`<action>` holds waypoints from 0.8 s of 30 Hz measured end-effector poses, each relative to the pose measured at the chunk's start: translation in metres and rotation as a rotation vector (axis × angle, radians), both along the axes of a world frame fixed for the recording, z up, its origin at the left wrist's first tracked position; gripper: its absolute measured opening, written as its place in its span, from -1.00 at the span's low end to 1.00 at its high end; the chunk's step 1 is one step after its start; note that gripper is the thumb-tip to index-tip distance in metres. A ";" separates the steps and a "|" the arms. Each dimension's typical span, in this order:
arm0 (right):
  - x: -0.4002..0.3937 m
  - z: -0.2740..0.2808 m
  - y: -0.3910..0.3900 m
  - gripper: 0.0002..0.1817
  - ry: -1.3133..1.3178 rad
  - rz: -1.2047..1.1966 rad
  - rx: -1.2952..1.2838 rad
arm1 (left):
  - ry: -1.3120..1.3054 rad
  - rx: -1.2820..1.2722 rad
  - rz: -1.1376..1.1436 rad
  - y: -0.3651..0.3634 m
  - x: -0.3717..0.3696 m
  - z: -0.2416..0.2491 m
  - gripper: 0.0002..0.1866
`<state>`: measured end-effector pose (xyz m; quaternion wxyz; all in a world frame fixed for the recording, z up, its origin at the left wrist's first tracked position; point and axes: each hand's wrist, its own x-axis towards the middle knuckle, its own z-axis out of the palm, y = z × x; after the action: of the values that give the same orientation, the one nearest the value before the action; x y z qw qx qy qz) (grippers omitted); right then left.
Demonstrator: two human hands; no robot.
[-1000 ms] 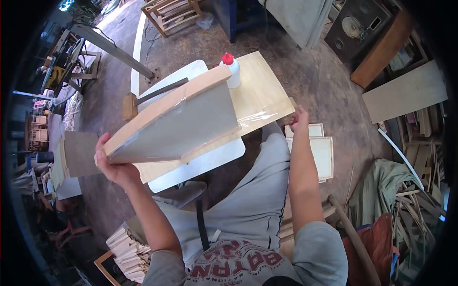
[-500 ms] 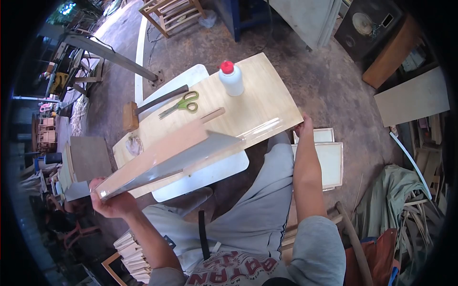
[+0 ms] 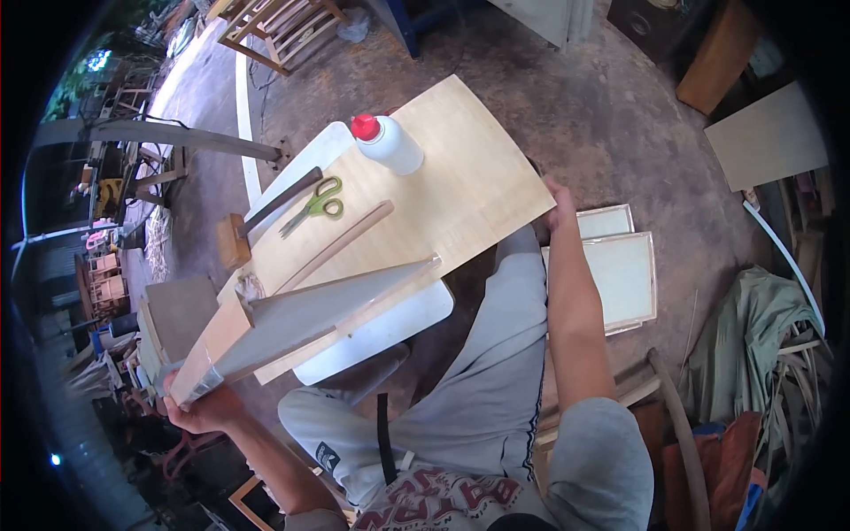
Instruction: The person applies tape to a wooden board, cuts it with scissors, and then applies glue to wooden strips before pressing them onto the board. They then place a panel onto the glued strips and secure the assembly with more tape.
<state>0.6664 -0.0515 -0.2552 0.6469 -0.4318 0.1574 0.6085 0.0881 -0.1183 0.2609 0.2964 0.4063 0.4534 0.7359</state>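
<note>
A light wooden board (image 3: 469, 168) lies tilted over a white stool (image 3: 381, 341). My right hand (image 3: 559, 203) grips the board's right corner. My left hand (image 3: 202, 405) is wrapped round the lower left end of a long folded piece, grey (image 3: 301, 319) with a tan flap (image 3: 210, 347) and a clear film. The piece reaches across the board's near edge. On the board stands a white bottle with a red cap (image 3: 394, 149). Green-handled scissors (image 3: 320, 205), a hammer (image 3: 235, 241) and a narrow wooden strip (image 3: 341, 246) lie to its left.
Two framed panels (image 3: 620, 279) lie on the floor to the right. A wooden post (image 3: 177, 134) stands at the upper left, near a slatted wooden chair (image 3: 282, 31). Green cloth (image 3: 739, 345) and wood strips are heaped at the right.
The tan flap has swung down and left, baring more of the grey surface and the wooden strip. The view has shifted; my hands still hold the same things.
</note>
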 end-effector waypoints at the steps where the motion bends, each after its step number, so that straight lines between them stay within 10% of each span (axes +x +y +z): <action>1: 0.004 -0.009 0.001 -0.55 -0.046 0.003 0.000 | -0.011 0.009 -0.022 0.000 0.000 0.001 -0.54; 5: 0.011 -0.011 0.009 -0.54 0.002 -0.016 -0.064 | -0.069 -0.015 0.266 0.006 0.012 0.009 -0.56; 24: -0.015 0.142 0.006 -0.47 -0.146 0.024 -0.006 | -0.115 0.080 0.086 -0.036 -0.201 -0.015 -0.52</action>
<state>0.6515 -0.0452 -0.1135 0.6481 -0.4788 0.1064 0.5826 -0.1133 -0.1547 0.2460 0.2737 0.3551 0.4228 0.7875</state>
